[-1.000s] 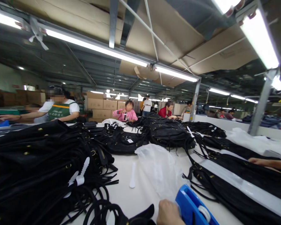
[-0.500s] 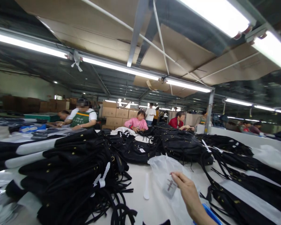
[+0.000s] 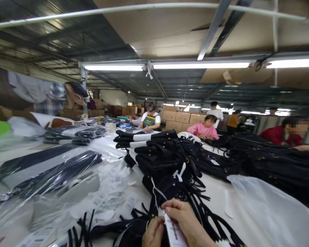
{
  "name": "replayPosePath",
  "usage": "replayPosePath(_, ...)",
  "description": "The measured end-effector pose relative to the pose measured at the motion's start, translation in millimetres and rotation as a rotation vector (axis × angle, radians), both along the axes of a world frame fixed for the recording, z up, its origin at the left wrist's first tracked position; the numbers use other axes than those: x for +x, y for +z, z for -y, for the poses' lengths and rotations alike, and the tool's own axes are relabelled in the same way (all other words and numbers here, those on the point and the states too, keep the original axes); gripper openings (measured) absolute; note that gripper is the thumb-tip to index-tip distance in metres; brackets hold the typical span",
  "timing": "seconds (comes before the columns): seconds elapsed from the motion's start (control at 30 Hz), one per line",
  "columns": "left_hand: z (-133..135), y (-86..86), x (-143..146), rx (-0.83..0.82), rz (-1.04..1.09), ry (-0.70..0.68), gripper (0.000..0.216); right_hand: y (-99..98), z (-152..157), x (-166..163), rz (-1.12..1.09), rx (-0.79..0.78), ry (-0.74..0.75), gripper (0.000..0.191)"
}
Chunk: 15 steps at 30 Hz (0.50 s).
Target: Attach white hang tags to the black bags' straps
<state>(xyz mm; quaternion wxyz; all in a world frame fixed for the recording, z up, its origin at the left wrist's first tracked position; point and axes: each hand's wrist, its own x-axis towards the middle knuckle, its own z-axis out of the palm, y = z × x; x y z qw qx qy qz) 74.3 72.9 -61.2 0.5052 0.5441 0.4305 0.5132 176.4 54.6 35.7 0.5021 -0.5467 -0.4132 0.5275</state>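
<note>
At the bottom centre my right hand (image 3: 186,221) pinches a white paper tag (image 3: 173,232) with red and green print. My left hand (image 3: 153,233) sits just left of it, fingers curled against a black bag (image 3: 134,230) and touching the tag's edge. A thin white string (image 3: 157,193) runs up from the tag into a tall stack of black bags with gold rivets and straps (image 3: 164,157) right behind my hands.
Clear plastic bags (image 3: 267,209) lie at right, and bagged dark items (image 3: 48,175) and loose white tags (image 3: 113,185) at left. More black bags (image 3: 280,161) cover the far right. Several people work across the table, with cardboard boxes (image 3: 180,118) behind.
The view swung left and down. My right hand brought the tag from over the plastic bag back to the near black bag; my left hand came into view. The blue dispenser is out of sight.
</note>
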Motion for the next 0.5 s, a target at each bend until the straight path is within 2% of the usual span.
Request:
replayPosePath(0.1,-9,-5.0,-10,-0.272,0.349,0.0,0.052,-30.1,-4,7,0.191,0.002,0.054,0.027)
replayPosePath(0.17,-12,-4.8,-12,-0.345,0.424,-0.006,0.054,-43.2,-2,14,0.285,-0.028,0.105,0.027)
replayPosePath(0.37,-12,-3.7,-9,-0.334,0.43,-0.053,0.046,-60.3,6,29,0.388,-0.104,0.32,0.018)
replayPosePath(0.5,-14,-19.2,-5,-0.29,0.364,-0.041,0.039,-58.6,-2,31,0.779,-0.063,0.403,0.015)
